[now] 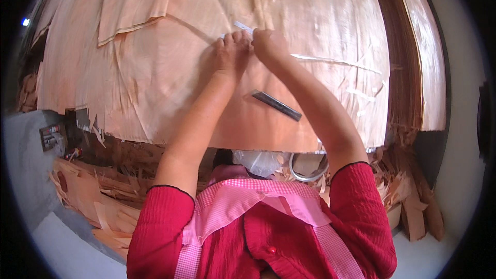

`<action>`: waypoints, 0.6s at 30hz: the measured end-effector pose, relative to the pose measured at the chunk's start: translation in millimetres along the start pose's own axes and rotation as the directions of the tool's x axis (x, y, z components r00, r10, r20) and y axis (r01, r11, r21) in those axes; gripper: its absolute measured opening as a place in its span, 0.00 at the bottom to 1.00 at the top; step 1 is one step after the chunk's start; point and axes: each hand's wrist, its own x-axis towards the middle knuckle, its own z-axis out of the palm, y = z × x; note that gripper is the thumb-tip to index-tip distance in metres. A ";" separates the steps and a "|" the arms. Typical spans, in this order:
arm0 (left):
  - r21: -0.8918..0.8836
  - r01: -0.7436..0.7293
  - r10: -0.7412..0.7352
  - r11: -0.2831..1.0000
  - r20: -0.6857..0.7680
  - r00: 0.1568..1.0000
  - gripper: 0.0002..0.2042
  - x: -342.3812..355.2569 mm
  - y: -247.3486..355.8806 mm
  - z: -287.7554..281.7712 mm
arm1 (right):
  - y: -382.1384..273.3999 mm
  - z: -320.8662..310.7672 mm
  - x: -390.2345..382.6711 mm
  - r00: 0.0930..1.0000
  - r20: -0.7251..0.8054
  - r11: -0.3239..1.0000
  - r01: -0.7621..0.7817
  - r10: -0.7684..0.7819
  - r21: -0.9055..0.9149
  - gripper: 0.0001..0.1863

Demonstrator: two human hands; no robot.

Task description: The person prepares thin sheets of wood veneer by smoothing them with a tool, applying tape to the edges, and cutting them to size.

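Note:
Both hands are close together on a large pale wood veneer sheet [330, 10]. My right hand [269, 45] is closed, its fingers pinching a short white tape strip [243, 27]. Just to its left, my left hand [232, 54] bends its fingers together down onto the veneer. A bit of white shows by those fingertips; what lies under them is hidden. Nearer to me, a dark, flat, blade-like strip [276, 105] rests on the sheet between my forearms. Right of my right hand, a long thin white strip [336, 61] runs across the veneer.
Folded veneer pieces [137, 0] lie at the far left. A veneer stack with dark edges [408, 46] stands at the right. Below the work surface are veneer scraps [103, 191], a clear plastic bag [257, 162] and a round metal rim [309, 177]. A grey wall [26, 150] borders the left.

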 end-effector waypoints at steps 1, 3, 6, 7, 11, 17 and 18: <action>0.055 -0.025 0.026 0.998 -0.015 1.000 0.11 2.5 4.1 4.5 | 19.7 11.8 -1.7 0.971 0.021 0.935 0.236 -0.239 -0.263 0.11; 0.186 -0.053 0.061 0.981 -0.039 0.997 0.11 0.6 3.5 17.2 | 37.7 -2.3 -22.8 0.990 -0.012 0.987 0.144 -0.144 0.078 0.09; 0.068 -0.104 0.112 0.992 -0.118 0.987 0.13 -1.1 -3.0 7.3 | 107.8 -62.2 -74.8 0.993 -0.014 0.794 -0.085 0.117 0.602 0.10; 0.041 -0.109 0.115 0.993 -0.173 0.978 0.15 -4.8 -7.2 7.7 | 140.0 -88.5 -107.9 0.958 -0.156 0.533 0.003 0.242 0.846 0.12; -0.078 -0.147 0.107 0.986 -0.380 0.919 0.16 -8.0 -23.3 10.5 | 267.5 -224.1 -276.1 0.347 -0.536 0.449 0.303 0.770 0.841 0.12; -0.460 -0.325 0.311 0.827 -0.107 0.944 0.16 -58.0 44.9 -43.8 | 241.7 -371.5 -497.2 0.405 -0.914 0.894 -0.403 -0.019 -0.197 0.12; -0.446 -0.297 0.317 0.844 -0.033 0.948 0.16 -63.0 54.4 -52.6 | 205.6 -344.8 -461.7 0.539 -0.841 0.960 -0.256 0.043 -0.115 0.13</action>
